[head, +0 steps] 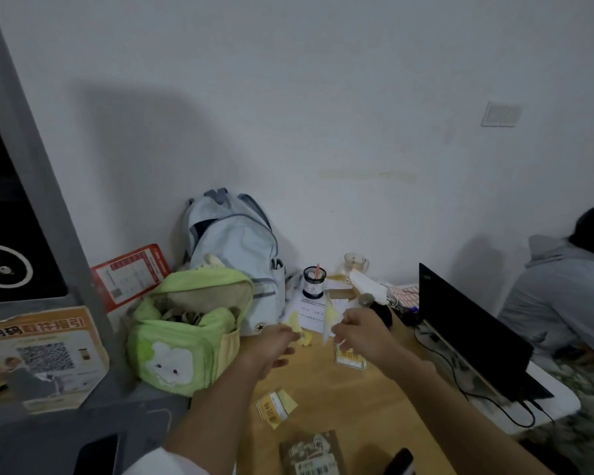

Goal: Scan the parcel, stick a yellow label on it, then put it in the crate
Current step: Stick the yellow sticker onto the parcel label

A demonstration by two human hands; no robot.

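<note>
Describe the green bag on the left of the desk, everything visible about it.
The green bag is soft light-green fabric with yellowish side panels and a white cartoon animal face on its front. It sits upright at the wooden desk's left edge, its top flap thrown back and mouth open, showing blurry contents. The pale blue backpack stands right behind it. The left hand is just beside it; contact is unclear.

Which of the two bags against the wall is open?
The green bag, on the left with a white animal face on its front. Its top gapes, showing things inside; the pale blue backpack behind it looks closed.
</note>
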